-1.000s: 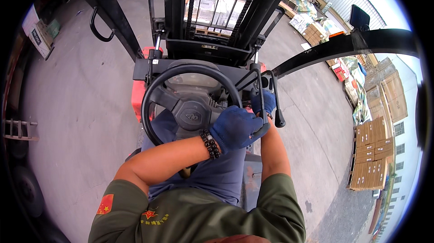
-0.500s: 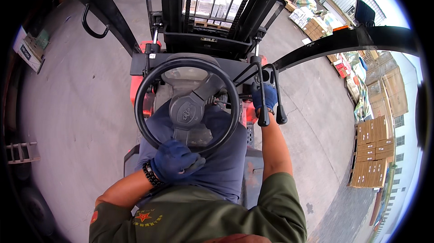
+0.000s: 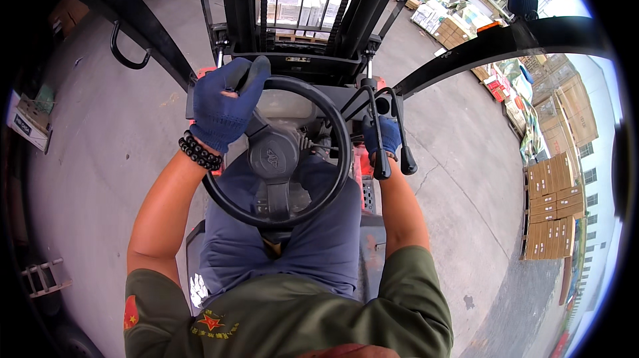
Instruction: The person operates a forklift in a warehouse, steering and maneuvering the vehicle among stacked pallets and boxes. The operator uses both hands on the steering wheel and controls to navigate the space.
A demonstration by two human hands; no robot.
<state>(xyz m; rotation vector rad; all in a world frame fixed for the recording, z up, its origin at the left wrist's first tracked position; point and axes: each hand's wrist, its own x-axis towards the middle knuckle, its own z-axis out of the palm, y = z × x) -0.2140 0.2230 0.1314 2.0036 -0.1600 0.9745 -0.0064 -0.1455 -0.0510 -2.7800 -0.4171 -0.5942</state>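
My left hand (image 3: 226,102), in a blue knit glove with dark fingertips, is closed over the far left rim of the black steering wheel (image 3: 343,152). A beaded bracelet (image 3: 200,152) circles that wrist. The glove hides the part of the rim under it. On the right, my right hand (image 3: 386,137) reaches in behind two black control levers (image 3: 381,166) with dark knobs. Its fingers look curled, but the lever shafts and the glove itself hide what they hold. The wheel's spokes and hub (image 3: 273,152) sit above my lap.
Ahead stands the forklift's black mast (image 3: 236,5) with a barred load guard. White cartons (image 3: 289,2) on a pallet lie beyond it. Stacked brown cartons (image 3: 549,205) and covered goods line the right side. A curved black post (image 3: 466,58) carries a mirror (image 3: 522,0).
My left hand has moved from the near rim up to the far left rim, and the steering wheel has turned. My right hand stays by the levers. The view has shifted slightly.
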